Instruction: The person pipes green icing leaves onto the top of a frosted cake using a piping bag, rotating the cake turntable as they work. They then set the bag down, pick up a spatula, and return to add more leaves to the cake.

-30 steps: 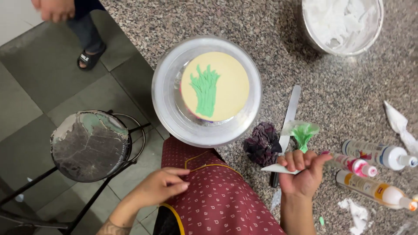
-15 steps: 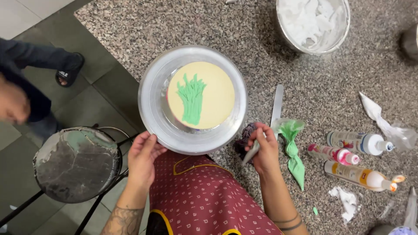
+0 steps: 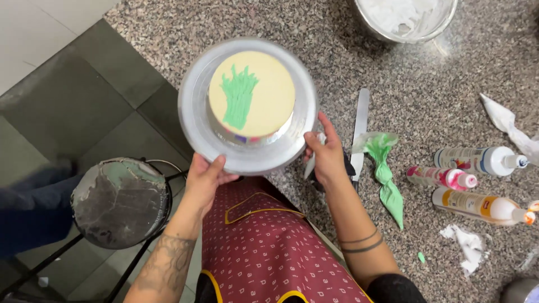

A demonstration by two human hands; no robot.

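A round silver cake board (image 3: 193, 120) is held at the near edge of the speckled granite counter (image 3: 426, 78), partly overhanging the tiled floor; on it stands a round cake (image 3: 264, 92) with a pale yellow top, on which a green plant-like shape (image 3: 237, 95) has been piped; the left hand (image 3: 203, 175) is placed under the board's near left rim, fingers curled up against the edge; the right hand (image 3: 325, 154) is set against the near right rim, thumb on the rim and fingers loosely spread, and a small pale piece seems to be kept under it, though what it is cannot be told; just right of that hand a long flat metal spatula (image 3: 360, 120) is laid on the counter, and beside it a green piping bag (image 3: 386, 174) is left slack; farther right three squeeze bottles (image 3: 466, 179) are laid on their sides, with crumpled white paper (image 3: 465, 241) near them; a metal bowl of white cream (image 3: 407, 17) is seen at the counter's far edge; a maroon dotted apron (image 3: 264, 247) is worn below the hands, and a smeared round stool (image 3: 119, 202) is stood on the floor to the left.
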